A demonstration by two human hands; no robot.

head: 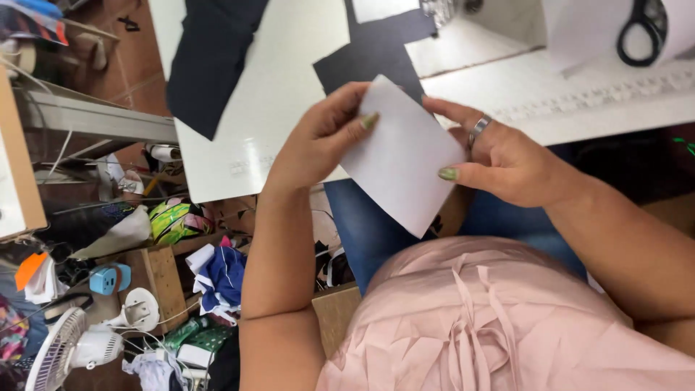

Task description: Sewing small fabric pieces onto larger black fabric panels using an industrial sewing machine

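I hold a white rectangular piece of fabric or paper (402, 159) in front of my lap, tilted like a diamond. My left hand (322, 137) pinches its upper left edge between thumb and fingers. My right hand (499, 156), with a ring on one finger, grips its right edge with the thumb across the front. Behind the piece a black fabric cutout (376, 54) lies on the white work table (282, 94). A second dark fabric piece (210, 61) lies on the table's left part, hanging over its edge.
Black-handled scissors (641, 32) rest at the table's far right. A cluttered floor at left holds a small white fan (69, 347), a blue plug adapter (108, 279), cardboard boxes (163, 279) and heaps of cloth scraps (217, 279). A wooden shelf edge (18, 166) stands at far left.
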